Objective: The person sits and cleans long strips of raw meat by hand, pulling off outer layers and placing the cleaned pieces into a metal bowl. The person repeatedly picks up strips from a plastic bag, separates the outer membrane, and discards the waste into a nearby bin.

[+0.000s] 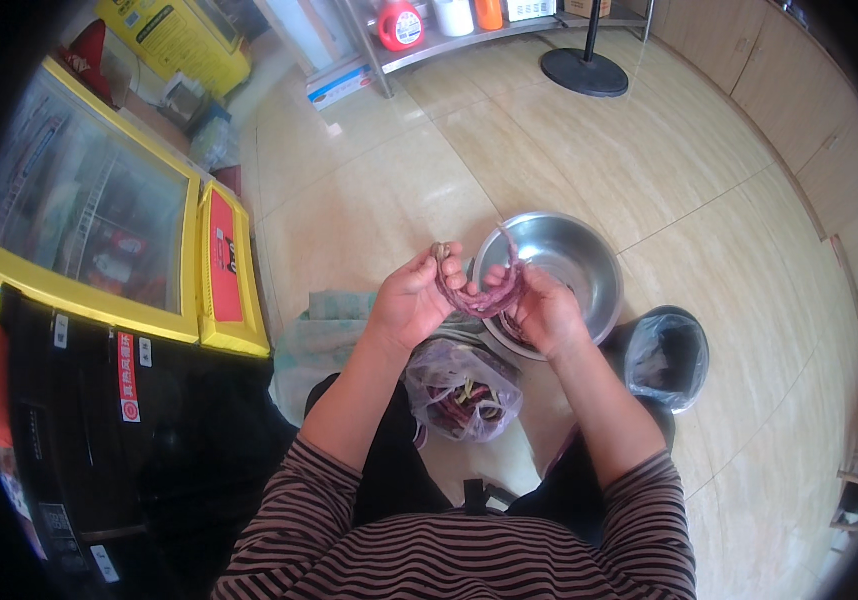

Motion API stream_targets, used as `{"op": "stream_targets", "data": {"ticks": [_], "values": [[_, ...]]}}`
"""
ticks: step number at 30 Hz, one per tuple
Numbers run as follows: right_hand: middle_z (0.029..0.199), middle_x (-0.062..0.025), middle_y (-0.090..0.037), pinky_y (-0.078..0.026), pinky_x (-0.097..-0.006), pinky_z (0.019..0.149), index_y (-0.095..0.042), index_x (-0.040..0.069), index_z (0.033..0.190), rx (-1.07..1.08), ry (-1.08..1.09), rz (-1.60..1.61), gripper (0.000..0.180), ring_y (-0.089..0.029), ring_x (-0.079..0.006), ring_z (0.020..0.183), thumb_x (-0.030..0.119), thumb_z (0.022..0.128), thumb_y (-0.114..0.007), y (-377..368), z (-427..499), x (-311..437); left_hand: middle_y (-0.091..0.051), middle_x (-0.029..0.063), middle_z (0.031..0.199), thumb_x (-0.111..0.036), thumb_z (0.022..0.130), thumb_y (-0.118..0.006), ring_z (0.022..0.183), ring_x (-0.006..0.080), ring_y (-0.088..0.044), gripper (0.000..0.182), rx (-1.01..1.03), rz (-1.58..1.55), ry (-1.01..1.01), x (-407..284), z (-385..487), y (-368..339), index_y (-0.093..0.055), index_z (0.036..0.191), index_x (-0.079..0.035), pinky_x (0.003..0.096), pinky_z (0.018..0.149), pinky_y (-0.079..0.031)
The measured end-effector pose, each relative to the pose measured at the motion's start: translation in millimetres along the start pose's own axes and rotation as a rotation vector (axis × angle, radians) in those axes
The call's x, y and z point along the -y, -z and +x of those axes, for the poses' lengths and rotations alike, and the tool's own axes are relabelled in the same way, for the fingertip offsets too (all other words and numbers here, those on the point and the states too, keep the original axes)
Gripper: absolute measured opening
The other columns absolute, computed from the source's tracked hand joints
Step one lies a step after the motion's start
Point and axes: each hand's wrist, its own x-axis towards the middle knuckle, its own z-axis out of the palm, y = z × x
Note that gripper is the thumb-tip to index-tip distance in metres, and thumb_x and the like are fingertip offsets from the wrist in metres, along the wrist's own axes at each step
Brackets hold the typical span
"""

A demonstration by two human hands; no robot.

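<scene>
A purple long bean [474,304] hangs in a curve between my two hands, looking like more than one strand. My left hand [412,296] pinches its brownish end between thumb and fingers. At the other side my right hand [545,304] grips the bean, with one thin tip sticking up above the fingers. Under and beyond my right hand is a steel basin [586,247], with some dark purple beans [511,330] at its near left, partly hidden by the hand. Between my legs sits a clear plastic bag [504,424] with more purple and greenish beans [466,401].
A black bin [701,360] with a plastic liner stands right of the basin. A greenish cloth or sack [309,337] lies at my left. Beside it are a yellow glass-door cooler [230,262] and a black appliance [196,465]. A metal shelf [444,52] and a round stand base [585,73] are ahead.
</scene>
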Motion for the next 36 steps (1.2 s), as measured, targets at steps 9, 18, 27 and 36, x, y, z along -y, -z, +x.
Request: {"op": "stream_targets", "data": {"ticks": [9,18,27,36], "values": [[0.092,-0.0051,-0.060,-0.047,-0.0244,0.071,-0.053,0.001,0.119,0.000,0.203,-0.308,0.027,-0.055,-0.0113,0.078,0.013,0.095,-0.048,4.8,2.1,3.8,-0.052,0.0005,0.086,-0.015,0.091,-0.050,0.078,0.0140,-0.050,0.033,-0.004,0.025,0.155,-3.9,-3.4,-1.8,-0.050,0.119,0.003,0.0402,0.086,-0.042],[0.080,-0.0009,-0.062,-0.046,-0.0217,0.063,-0.062,0.002,0.105,-0.023,0.276,-0.776,0.020,-0.054,-0.0063,0.069,0.013,0.089,-0.059,9.2,-5.4,14.0,-0.047,-0.0039,0.073,-0.013,0.089,-0.056,0.061,0.0083,-0.044,0.024,-0.259,0.325,0.109,-6.3,-7.5,-0.9,-0.054,0.110,-0.002,0.0281,0.063,-0.041],[0.081,-0.0030,-0.064,-0.048,-0.0208,0.060,-0.064,0.000,0.094,0.042,0.254,-0.869,0.012,-0.058,-0.0077,0.070,0.003,0.082,-0.065,-7.6,-23.2,3.6,-0.058,-0.0030,0.075,-0.009,0.082,-0.066,0.053,0.0030,-0.041,0.012,-0.420,0.781,0.178,23.5,1.5,-16.9,-0.064,0.092,-0.003,0.0187,0.046,-0.031],[0.079,-0.0012,-0.062,-0.049,-0.0217,0.065,-0.063,0.001,0.088,0.093,0.235,-0.757,0.014,-0.057,-0.0070,0.072,-0.001,0.076,-0.070,8.7,-19.4,-8.7,-0.062,0.0003,0.087,-0.004,0.086,-0.060,0.064,0.0033,-0.046,0.009,-0.239,0.916,0.082,31.2,3.7,-16.7,-0.062,0.095,-0.004,0.0179,0.052,-0.037]]}}
